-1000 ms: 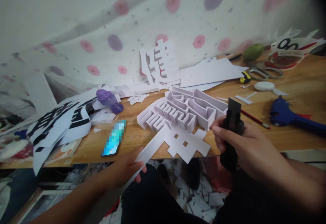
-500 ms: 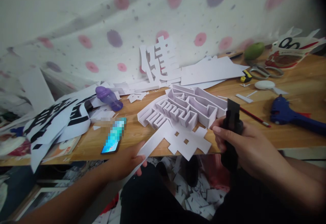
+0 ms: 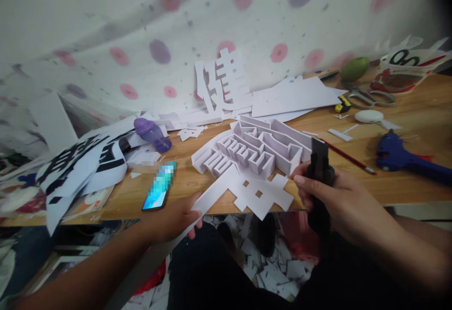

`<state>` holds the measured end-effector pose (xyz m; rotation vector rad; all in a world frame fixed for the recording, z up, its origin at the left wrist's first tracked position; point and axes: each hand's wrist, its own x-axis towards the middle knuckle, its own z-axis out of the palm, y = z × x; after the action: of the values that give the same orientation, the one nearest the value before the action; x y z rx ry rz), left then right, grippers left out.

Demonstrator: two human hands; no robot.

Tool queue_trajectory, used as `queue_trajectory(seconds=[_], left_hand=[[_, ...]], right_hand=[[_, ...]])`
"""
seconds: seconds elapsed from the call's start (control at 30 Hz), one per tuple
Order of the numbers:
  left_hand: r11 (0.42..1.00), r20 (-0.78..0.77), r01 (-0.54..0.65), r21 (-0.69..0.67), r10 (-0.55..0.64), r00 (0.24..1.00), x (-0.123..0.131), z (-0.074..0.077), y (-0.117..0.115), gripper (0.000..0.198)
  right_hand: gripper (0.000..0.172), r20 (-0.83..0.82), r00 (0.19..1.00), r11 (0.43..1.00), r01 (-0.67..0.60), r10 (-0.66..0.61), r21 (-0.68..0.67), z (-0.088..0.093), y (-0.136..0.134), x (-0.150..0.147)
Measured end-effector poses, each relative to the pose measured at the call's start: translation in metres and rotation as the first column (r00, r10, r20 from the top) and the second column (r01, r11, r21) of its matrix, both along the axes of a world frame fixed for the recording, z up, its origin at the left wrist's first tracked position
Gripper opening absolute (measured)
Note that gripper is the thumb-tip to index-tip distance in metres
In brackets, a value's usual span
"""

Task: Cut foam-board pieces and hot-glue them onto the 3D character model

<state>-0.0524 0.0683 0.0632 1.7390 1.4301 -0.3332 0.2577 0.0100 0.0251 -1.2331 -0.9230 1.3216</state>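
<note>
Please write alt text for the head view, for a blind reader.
A person's left hand holds a flat white paper cutout at the edge of a wooden table; the right hand grips a black tool. Behind lie a raised paper character, a phone and a blue glue gun.

Light: was soft, even, bright | Shadows: lay faint on table (image 3: 406, 185) beyond right hand (image 3: 339, 202), deep below both hands | Exposure: black tool (image 3: 319, 159) in right hand lost detail; paper strip (image 3: 212, 198) in left hand (image 3: 174, 218) nearly washed out | Blur: phone (image 3: 159, 191) beyond left hand pixelated; edges bent, corner above right hand darkened.
</note>
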Motion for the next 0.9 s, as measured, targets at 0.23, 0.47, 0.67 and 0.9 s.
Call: queue_trajectory(seconds=[0.23,0.47,0.67,0.9], left_hand=[[1.000,-0.036,0.024,-0.007,-0.024,0.999,-0.002,0.000,0.006,0.027],[0.998,-0.009,-0.021,-0.067,0.021,1.000,-0.004,0.004,0.010,0.036],[0.999,0.015,-0.037,-0.031,0.037,0.999,-0.001,0.006,0.006,0.035],[0.998,-0.018,0.037,0.051,-0.036,0.999,-0.004,0.002,-0.005,0.046]], right_hand=[[0.032,0.024,1.000,1.000,-0.004,0.004,0.001,0.000,0.001,0.001],[0.030,0.052,0.999,1.000,-0.014,0.013,0.007,-0.001,0.002,0.000],[0.031,0.057,0.998,1.000,-0.025,0.025,0.014,0.000,0.000,0.001],[0.025,0.130,0.991,0.999,-0.030,0.025,0.035,0.004,0.002,0.004]])
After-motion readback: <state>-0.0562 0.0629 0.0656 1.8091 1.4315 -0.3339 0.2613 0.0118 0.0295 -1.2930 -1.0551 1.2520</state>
